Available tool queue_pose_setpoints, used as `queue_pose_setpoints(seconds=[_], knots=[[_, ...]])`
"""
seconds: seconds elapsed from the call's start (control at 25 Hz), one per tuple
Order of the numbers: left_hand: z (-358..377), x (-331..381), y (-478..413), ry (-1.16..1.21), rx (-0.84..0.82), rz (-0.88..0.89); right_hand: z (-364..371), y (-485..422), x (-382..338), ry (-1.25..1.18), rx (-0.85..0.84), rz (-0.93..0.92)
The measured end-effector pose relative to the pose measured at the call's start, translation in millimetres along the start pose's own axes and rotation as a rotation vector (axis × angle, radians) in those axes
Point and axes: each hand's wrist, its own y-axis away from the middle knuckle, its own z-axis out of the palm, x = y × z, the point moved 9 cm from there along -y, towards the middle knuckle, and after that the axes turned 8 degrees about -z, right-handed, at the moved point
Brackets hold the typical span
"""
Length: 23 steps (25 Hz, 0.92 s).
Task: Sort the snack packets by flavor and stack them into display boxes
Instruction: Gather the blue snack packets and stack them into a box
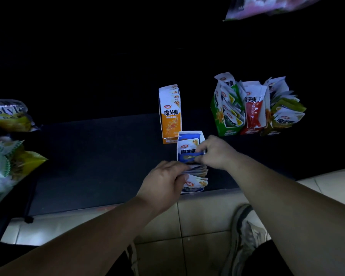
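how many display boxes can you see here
5: orange box behind the blue box in the middle; green box, red box and yellow box together at right. The dark could hide more.

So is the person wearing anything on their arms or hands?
No sleeves show: the left arm and right arm are bare as far as the picture reaches. The left hand and right hand have no gloves. I can see no watch, bracelet or ring, though the light is dim.

Blue display box (189, 134) at the bench's near edge, blue packets (196, 184) fanned inside. Orange box (170, 116) upright just behind. Green box (217, 118), red box (254, 112) and yellow-green box (270, 132) at the right, stuffed full.
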Motion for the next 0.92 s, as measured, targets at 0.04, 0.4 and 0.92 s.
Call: queue_pose_setpoints(seconds=[0.04, 0.4, 0.92], knots=[[-1, -1, 0, -0.001, 0.007, -0.008, -4, 0, 0, -0.007, 0.025, -0.011], [3, -27, -11, 0.403, -0.038, -0.37, -57, 27, -7, -0.651, 0.252, -0.025], [6, -19, -14, 0.339, -0.044, -0.33, -43, 40, -9, -0.346, 0.041, -0.02]])
